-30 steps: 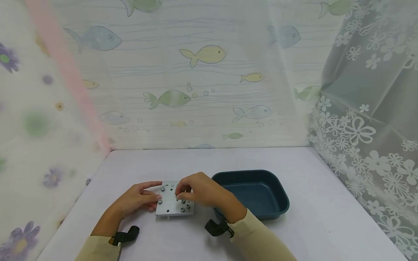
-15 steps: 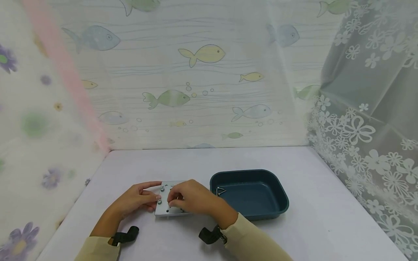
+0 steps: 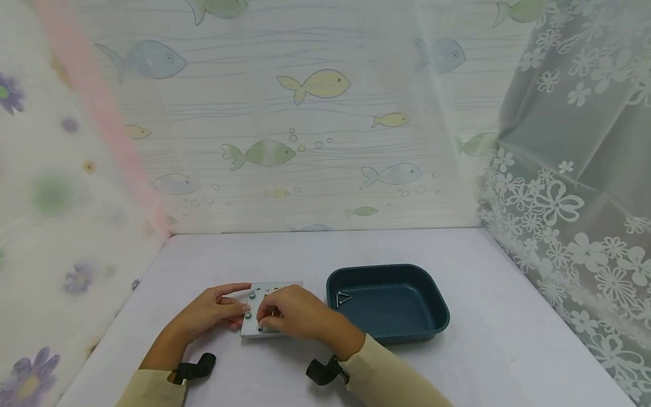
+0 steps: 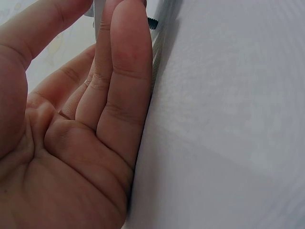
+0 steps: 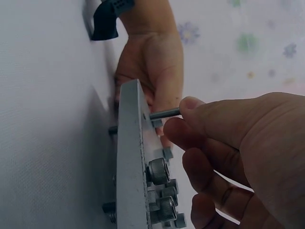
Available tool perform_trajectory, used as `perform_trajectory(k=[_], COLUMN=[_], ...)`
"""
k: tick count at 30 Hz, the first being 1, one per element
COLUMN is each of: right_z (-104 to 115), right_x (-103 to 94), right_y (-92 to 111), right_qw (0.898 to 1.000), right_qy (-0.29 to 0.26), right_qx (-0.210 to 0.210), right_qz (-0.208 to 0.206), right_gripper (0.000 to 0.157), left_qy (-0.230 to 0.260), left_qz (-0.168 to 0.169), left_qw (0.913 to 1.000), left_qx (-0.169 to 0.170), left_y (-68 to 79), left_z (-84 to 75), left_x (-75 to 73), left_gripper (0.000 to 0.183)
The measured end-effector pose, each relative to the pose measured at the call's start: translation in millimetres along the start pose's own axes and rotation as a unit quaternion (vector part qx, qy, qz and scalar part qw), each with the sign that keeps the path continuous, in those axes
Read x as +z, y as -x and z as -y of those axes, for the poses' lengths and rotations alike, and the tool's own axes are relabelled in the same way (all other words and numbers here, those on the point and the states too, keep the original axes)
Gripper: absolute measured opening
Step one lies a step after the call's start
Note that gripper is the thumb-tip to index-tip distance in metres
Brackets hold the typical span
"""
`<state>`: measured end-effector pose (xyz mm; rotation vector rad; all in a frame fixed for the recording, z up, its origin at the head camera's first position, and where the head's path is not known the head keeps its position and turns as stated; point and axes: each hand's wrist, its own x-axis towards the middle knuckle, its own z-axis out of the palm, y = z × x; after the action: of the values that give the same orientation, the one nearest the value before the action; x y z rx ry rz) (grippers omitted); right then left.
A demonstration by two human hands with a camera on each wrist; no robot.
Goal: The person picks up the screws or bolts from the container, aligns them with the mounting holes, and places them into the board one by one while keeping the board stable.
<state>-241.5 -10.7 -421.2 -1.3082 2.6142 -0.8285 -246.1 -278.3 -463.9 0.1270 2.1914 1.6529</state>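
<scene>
A silver metal plate with round holes stands just above the white table, several socket-head bolts seated in it and their threaded ends poking out below. My left hand holds its left edge, thumb at the top face and index finger stretched along the far corner. Over the plate, my right hand pinches a bolt between thumb and index finger. In the right wrist view the bolt's shank points at the plate's face near one end, its tip right at the surface; its head is hidden by the fingertips.
A dark blue tray stands right of the plate, with a few loose bolts at its left end. Patterned curtains hang behind and on both sides of the table. Black wrist cameras sit on both wrists.
My right hand has moved left and toward the near edge of the plate with the bolt, uncovering the loose bolts in the tray. My left hand has stayed at the plate's edge.
</scene>
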Motion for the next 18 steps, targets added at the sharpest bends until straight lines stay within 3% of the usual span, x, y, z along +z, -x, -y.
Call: perform_trajectory(k=[18], right_z=[0.0], right_x=[11.3], right_y=[-3.7], right_qw=[1.0], right_qy=[0.017], right_qx=[-0.002], right_qz=[-0.003], right_gripper=[0.003], left_qy=[-0.003], left_qz=[0.006], left_qw=[1.0], left_qx=[0.006], left_y=[-1.1], left_z=[2.0], left_x=[-1.5], left_gripper=[0.079])
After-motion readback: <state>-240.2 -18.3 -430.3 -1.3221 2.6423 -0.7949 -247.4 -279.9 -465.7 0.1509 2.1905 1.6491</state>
